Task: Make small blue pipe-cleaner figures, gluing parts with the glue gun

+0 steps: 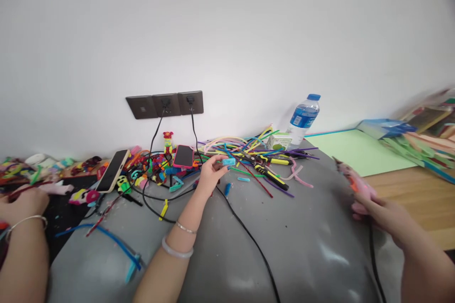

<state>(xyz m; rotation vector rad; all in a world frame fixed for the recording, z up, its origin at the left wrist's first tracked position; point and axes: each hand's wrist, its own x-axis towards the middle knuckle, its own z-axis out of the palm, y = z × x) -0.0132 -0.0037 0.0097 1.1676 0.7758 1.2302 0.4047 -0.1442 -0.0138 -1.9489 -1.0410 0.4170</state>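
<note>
My left hand (pixel 209 176), with two bangles on its wrist, pinches a small light-blue fuzzy piece (pixel 229 162) between thumb and fingers, just above the pile of pipe cleaners (pixel 245 144). At the right, my right hand (pixel 382 210) is wrapped round a pink hot glue gun (pixel 361 190) whose nozzle points up and to the left. Its black cord hangs below the grip. Pliers (pixel 272 177) with yellow-and-black handles lie beyond my left hand. Close by on the grey table are a short light-blue piece (pixel 243 179) and a dark-blue one (pixel 228 189).
Another person's hand (pixel 26 203) works at the far left. Black cords (pixel 249 232) cross the table (pixel 302 246) from the wall sockets (pixel 164 105). A water bottle (pixel 303 118), a small carton (pixel 279 141), two phones (pixel 113 170) and green paper (pixel 377 151) stand or lie along the wall.
</note>
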